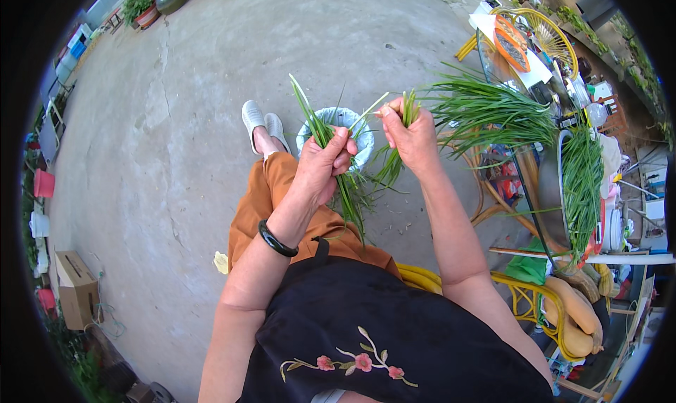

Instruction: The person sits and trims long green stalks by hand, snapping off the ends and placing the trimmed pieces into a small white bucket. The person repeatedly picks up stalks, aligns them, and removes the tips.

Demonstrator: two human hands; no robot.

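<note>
My left hand (328, 163) is closed around a small bunch of garlic chives (312, 122), pale ends up and green leaves hanging over my lap. One pale chive stalk (371, 109) sticks out from it towards my right hand (409, 135). The right hand grips another chive bunch (391, 166), its thumb and forefinger pinched together near the stalk; whether they touch it I cannot tell. Beneath both hands stands a bin lined with a pale blue plastic bag (338, 113), partly hidden by the left hand. Loose chive scraps (359, 194) lie below the hands.
On the right, a big heap of chives (491, 112) overhangs a glass-topped table. A metal basin (552, 192) beside it holds more chives (581, 186). Orange trays (511, 43) lie farther back. Squashes (573, 313) rest on a yellow rattan chair (520, 295). A cardboard box (76, 289) stands at left.
</note>
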